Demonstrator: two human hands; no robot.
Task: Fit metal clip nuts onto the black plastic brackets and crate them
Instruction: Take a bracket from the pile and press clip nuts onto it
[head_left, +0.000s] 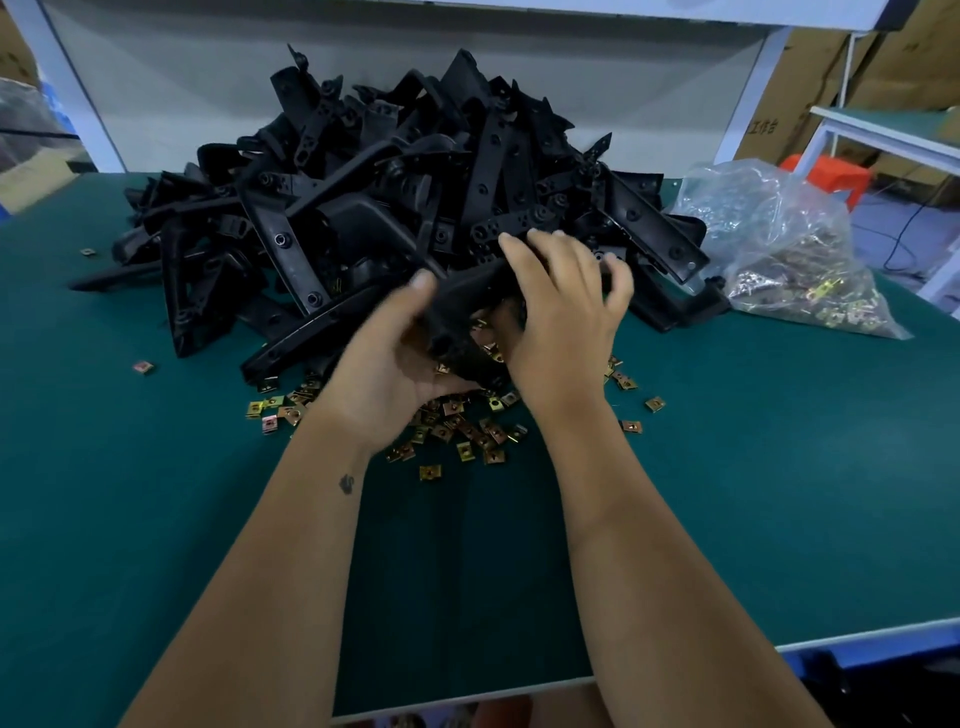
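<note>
A big heap of black plastic brackets (395, 197) fills the back half of the green table (727, 467). Brass-coloured metal clip nuts (467, 431) lie scattered in front of the heap, partly under my hands. One black bracket (470, 296) is held at the heap's near edge. My left hand (387, 358) grips it from below and the left, thumb on top. My right hand (563, 306) wraps over its right end, fingers curled. Both hands are blurred. Whether a clip nut sits between my fingers is hidden.
A clear plastic bag of more clip nuts (789, 249) lies at the table's right back. Stray nuts (144, 367) sit on the left. A white frame post (743, 98) and back panel stand behind the heap. The table's near edge (857, 639) runs along the lower right.
</note>
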